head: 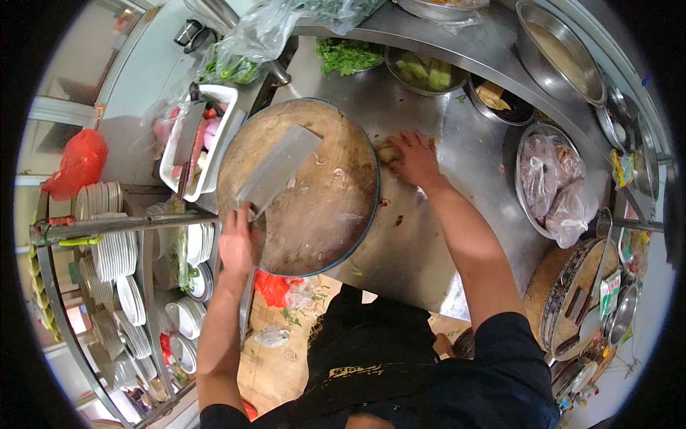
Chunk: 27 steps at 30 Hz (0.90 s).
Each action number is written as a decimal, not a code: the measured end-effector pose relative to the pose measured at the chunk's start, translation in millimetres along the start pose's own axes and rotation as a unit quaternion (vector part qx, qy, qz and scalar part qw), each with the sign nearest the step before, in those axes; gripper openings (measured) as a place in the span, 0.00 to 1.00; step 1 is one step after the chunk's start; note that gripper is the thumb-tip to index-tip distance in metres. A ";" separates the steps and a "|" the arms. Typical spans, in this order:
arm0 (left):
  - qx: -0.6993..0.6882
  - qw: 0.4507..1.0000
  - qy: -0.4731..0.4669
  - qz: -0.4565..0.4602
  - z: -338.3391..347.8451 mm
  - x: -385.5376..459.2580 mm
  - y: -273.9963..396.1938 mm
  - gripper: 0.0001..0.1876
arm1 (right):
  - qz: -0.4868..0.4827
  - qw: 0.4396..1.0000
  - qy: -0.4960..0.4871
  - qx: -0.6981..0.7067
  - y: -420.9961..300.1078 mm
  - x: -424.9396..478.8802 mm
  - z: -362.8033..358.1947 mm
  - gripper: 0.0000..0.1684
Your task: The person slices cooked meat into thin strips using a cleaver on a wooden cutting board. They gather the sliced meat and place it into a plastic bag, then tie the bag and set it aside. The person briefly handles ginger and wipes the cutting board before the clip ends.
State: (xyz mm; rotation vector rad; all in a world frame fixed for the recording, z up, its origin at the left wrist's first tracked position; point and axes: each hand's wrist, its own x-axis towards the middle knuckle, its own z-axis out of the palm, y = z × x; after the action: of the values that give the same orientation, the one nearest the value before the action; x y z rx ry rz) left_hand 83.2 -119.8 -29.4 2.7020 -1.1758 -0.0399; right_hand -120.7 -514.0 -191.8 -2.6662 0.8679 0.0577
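Observation:
A cleaver [281, 166] lies with its broad blade flat over a round wooden chopping board [321, 225]. At the board's left edge, my left hand [237, 244] grips the cleaver's handle, which the fingers mostly hide. My right hand [415, 158] is to the right of the board, low over the steel counter [412, 257]. Its fingers rest over a brownish, cloth-like thing [388, 153], blurred and partly covered, close to the board's rim. Small wet scraps cling to the board's surface.
Behind the board are leafy greens [348, 53] and a bowl of cut green vegetables [426, 72]. A white tub [225, 118] with another cleaver stands left. At right are a basin of bagged food [546, 177] and thick wooden boards [568, 300]. Plates [115, 254] fill the left rack.

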 end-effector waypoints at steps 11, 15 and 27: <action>-0.048 0.991 -0.097 0.077 -2.1 49.5 16.4 0.23 | 0.140 0.988 0.057 -0.019 45.4 -91.7 -3.4 0.56; -0.029 0.962 -0.164 0.218 -24.8 2.9 -4.5 0.27 | 0.191 0.981 0.022 -0.032 43.6 -113.8 5.8 0.60; -0.091 0.990 -0.006 0.105 -38.8 -107.4 -42.6 0.25 | 0.238 0.969 -0.034 -0.063 22.2 -185.0 42.2 0.78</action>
State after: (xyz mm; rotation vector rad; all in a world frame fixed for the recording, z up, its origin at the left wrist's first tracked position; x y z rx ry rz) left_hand 44.4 -6.8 -5.0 2.4134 -1.3815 -0.1265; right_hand -281.2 -412.5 -212.3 -2.4854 1.5029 0.3251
